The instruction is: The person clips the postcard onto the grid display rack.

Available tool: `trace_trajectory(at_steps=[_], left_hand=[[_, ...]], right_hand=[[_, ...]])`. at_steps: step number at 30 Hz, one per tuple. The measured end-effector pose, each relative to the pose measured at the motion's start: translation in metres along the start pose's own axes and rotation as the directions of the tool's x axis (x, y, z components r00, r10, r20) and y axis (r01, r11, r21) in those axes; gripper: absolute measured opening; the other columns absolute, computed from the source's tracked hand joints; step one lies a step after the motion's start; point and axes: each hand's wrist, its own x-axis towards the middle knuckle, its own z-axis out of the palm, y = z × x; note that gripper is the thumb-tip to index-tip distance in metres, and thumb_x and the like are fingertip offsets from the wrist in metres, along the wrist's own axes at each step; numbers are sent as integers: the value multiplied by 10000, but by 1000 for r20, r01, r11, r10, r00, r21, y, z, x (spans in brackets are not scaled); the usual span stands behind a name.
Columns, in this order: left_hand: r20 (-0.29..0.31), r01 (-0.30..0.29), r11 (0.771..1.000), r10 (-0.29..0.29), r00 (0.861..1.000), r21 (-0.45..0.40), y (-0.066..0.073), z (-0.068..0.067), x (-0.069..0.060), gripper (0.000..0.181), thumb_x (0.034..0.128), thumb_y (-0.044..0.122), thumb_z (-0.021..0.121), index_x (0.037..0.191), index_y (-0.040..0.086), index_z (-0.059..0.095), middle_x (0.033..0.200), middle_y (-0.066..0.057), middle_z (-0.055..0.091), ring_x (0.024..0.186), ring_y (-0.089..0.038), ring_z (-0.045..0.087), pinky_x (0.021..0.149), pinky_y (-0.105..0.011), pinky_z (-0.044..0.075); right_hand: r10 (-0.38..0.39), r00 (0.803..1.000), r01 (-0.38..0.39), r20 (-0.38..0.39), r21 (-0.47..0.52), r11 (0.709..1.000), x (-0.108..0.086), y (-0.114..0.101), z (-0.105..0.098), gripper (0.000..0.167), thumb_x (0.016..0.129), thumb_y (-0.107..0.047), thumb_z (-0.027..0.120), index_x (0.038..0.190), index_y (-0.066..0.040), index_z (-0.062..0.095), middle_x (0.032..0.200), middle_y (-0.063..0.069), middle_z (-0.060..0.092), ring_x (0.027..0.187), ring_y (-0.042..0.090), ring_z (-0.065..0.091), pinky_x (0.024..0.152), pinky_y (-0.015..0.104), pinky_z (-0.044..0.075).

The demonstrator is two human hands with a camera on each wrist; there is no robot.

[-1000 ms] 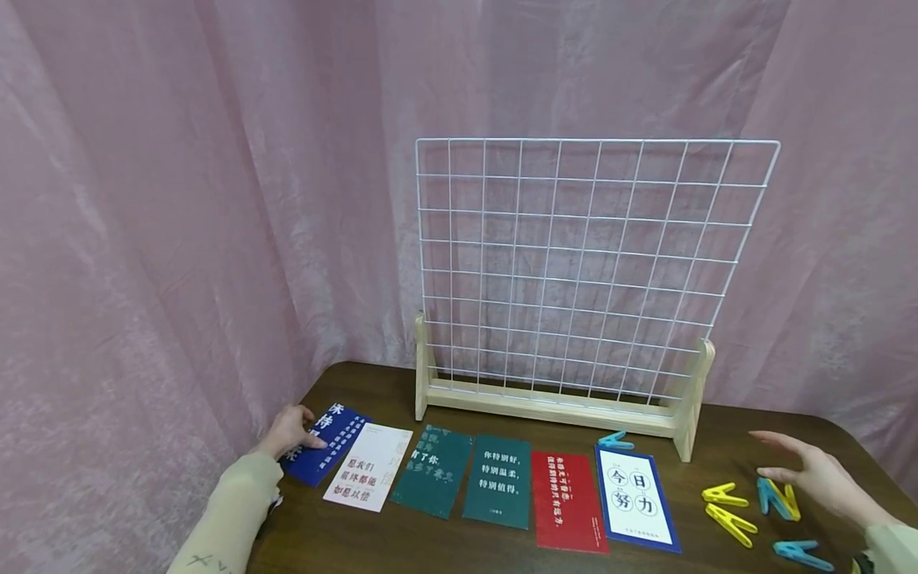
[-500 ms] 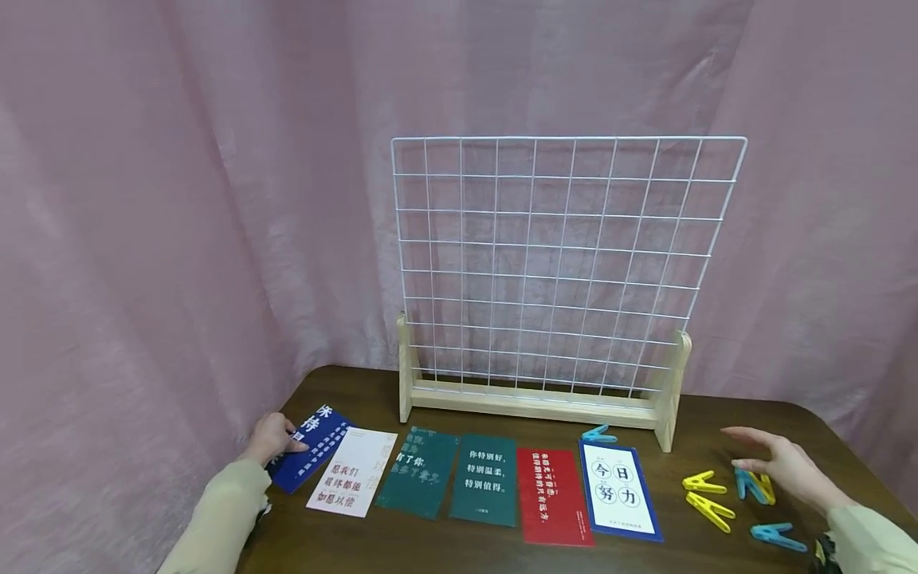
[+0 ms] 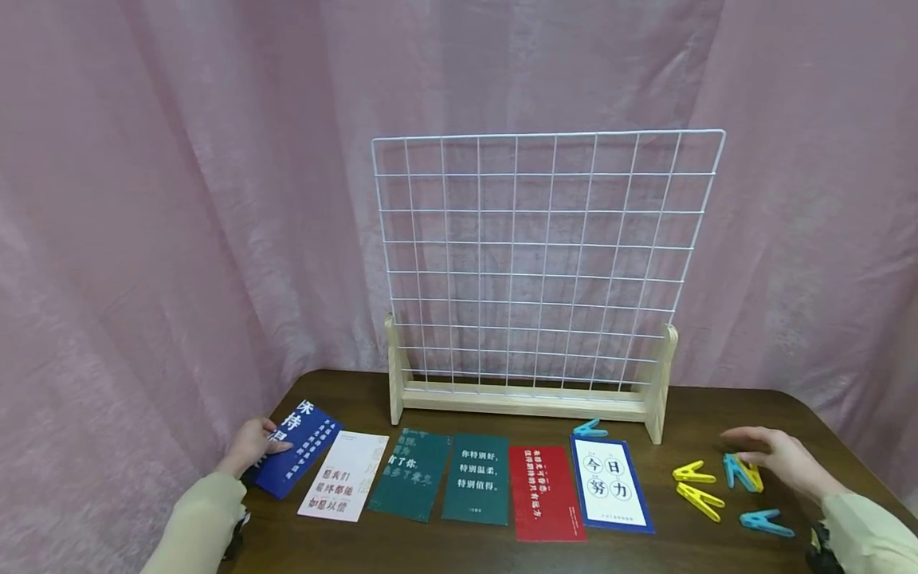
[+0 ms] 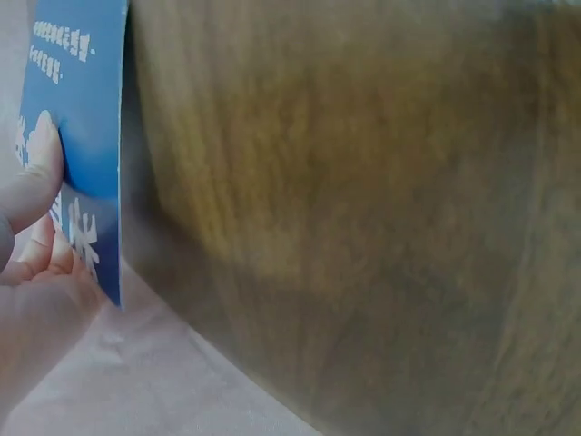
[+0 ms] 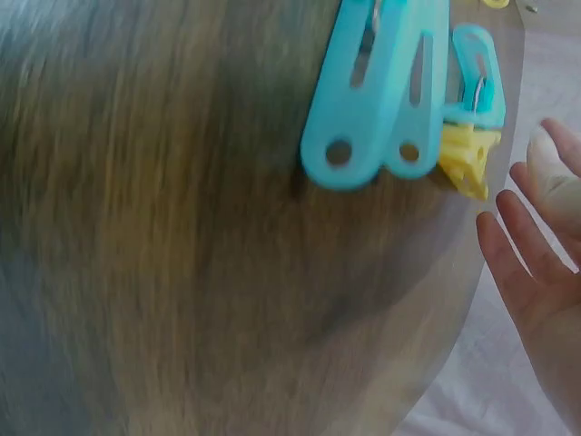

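Observation:
My left hand (image 3: 253,445) pinches a blue card with white lettering (image 3: 301,450) at its left side, thumb on the printed face and fingers behind. In the left wrist view the card (image 4: 91,127) stands tilted, its edge away from the tabletop. My right hand (image 3: 778,456) hovers at the right, fingers loosely extended and holding nothing. Beside it lie a blue clothespin (image 3: 735,470) against a yellow one (image 3: 752,478), another blue clothespin (image 3: 766,523), and two yellow clothespins (image 3: 694,472). The right wrist view shows the blue clothespin (image 5: 349,127) close up, apart from the fingers.
A white wire grid (image 3: 531,255) stands in a wooden base (image 3: 523,402) at the back. Along the front lie a white card (image 3: 344,476), green cards (image 3: 476,480), a red card (image 3: 547,494) and a blue-edged card (image 3: 612,484). Another blue clothespin (image 3: 590,428) lies behind it.
The head view has shifted, so the scene sits further left. My left hand has taken hold of the blue card and lifted it slightly. My right hand still hovers by the clothespins.

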Motion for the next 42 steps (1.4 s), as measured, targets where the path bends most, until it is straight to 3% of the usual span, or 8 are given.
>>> trace_trajectory(at_steps=[4,7,10,15,23,27,35,42], left_hand=[[-10,-34,998,34,999,-49,-1,-5,0,486,699,52,766,955,-182,426,772,-199,539,628,-245,519,531,-339,445],[-20,-50,996,48,999,-75,-1,-9,1,467,702,42,759,938,-185,425,759,-194,543,618,-234,518,525,-318,437],[-37,-70,994,67,997,-81,-1,-13,3,442,702,35,757,914,-178,433,760,-205,547,637,-249,522,547,-318,431],[-72,-121,991,116,991,-55,2,-18,5,418,686,27,760,883,-141,431,768,-229,540,687,-310,517,588,-353,420],[-78,-126,989,120,990,-81,8,-22,4,407,704,6,742,903,-132,414,770,-227,527,695,-313,511,599,-354,416],[-79,-108,987,99,992,-116,12,-24,5,379,754,7,707,942,-144,416,766,-192,515,658,-270,517,564,-317,427],[-92,-149,986,142,986,-72,23,-32,8,345,820,54,659,978,-162,441,762,-177,531,683,-285,520,607,-385,443],[-109,-214,969,201,974,-122,32,-38,8,299,898,22,530,1065,-178,385,878,-296,519,759,-356,528,662,-457,443]], right_hand=[[-127,992,126,24,67,990,-1,10,-4,290,759,66,648,1045,56,601,1011,16,619,911,-35,495,654,216,466],[-202,977,194,61,123,973,-3,16,-6,331,733,131,629,1051,40,608,1014,-81,609,903,-49,498,655,202,467],[-207,973,192,98,141,971,-6,21,-7,382,712,136,640,1066,-7,622,1007,-105,603,874,-9,529,640,223,476],[-167,981,157,101,100,983,-12,26,-8,411,667,108,688,1043,-52,636,894,-49,614,779,12,536,578,232,465],[-83,994,83,74,-7,997,-17,28,-9,318,653,37,726,947,66,608,696,-91,490,624,11,445,514,233,390],[29,994,-26,108,-33,999,-18,27,-13,291,666,21,730,918,79,597,700,-52,470,620,22,420,520,244,386],[91,990,-70,112,-174,982,-17,28,-22,216,670,-72,753,841,-3,641,691,-61,453,616,34,388,532,271,349],[130,990,-119,62,-155,981,-9,20,-38,308,680,-125,753,911,38,629,842,118,604,730,249,571,612,397,468]])
